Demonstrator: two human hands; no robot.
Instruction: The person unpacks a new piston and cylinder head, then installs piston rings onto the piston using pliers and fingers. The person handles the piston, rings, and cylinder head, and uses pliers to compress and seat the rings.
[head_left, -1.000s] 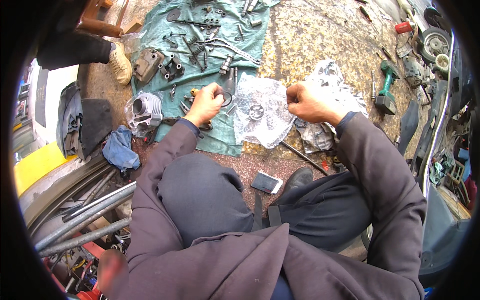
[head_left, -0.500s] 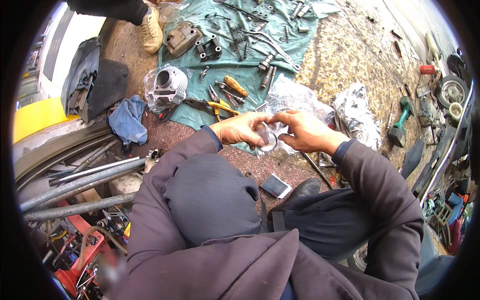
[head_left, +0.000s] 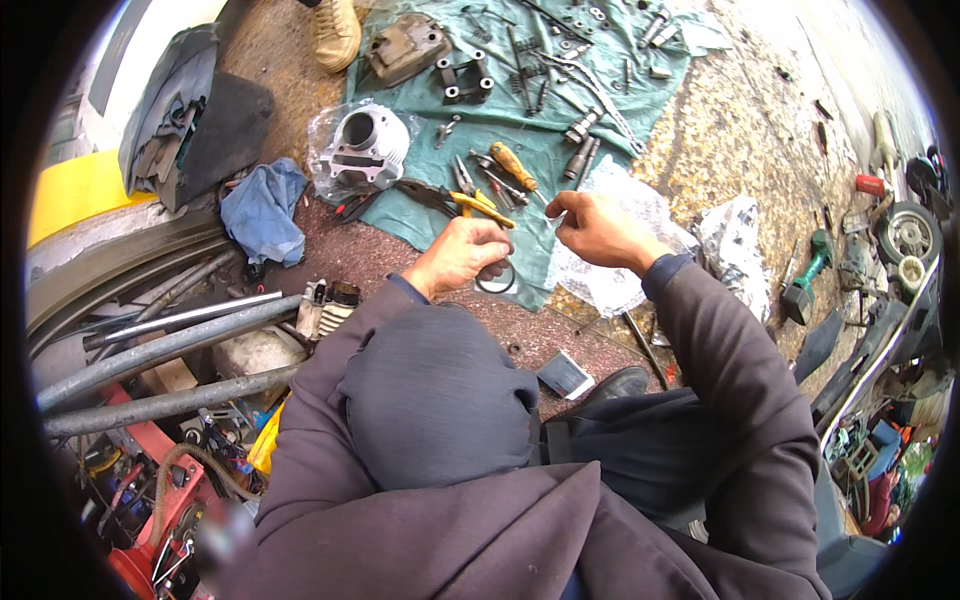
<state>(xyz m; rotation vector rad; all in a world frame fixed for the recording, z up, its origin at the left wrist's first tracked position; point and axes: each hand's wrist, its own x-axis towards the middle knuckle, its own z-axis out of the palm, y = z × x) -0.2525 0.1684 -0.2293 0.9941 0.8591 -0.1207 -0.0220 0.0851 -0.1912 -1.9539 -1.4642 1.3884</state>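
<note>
Low in front of me, my left hand [head_left: 462, 256] is closed, its fingertips pinching a thin dark ring [head_left: 496, 288] that hangs below them. The ring resembles a piston ring; whether it is one or a stack, I cannot tell. My right hand [head_left: 603, 234] is apart from it to the right, fingers curled together over the edge of a clear plastic sheet [head_left: 600, 285]. What those fingers hold, if anything, is hidden. Beyond my hands lie yellow-handled pliers [head_left: 482, 209] and a screwdriver with a wooden-coloured handle [head_left: 513, 166]. A silver engine cylinder [head_left: 365, 150] sits in clear plastic at the left.
A green cloth [head_left: 420, 235] carries several engine parts, among them a brown cover [head_left: 408, 50] and a chain [head_left: 605, 95]. Metal pipes [head_left: 170, 350] lie left, near a blue rag [head_left: 262, 215]. A green power drill [head_left: 808, 278] and crumpled foil [head_left: 735, 240] are right. A small box [head_left: 566, 376] lies near my shoe.
My hands have moved apart. Earlier they met around the ring and clear wrapping; now the ring hangs from my left hand, unwrapped. The whole view has shifted slightly.
</note>
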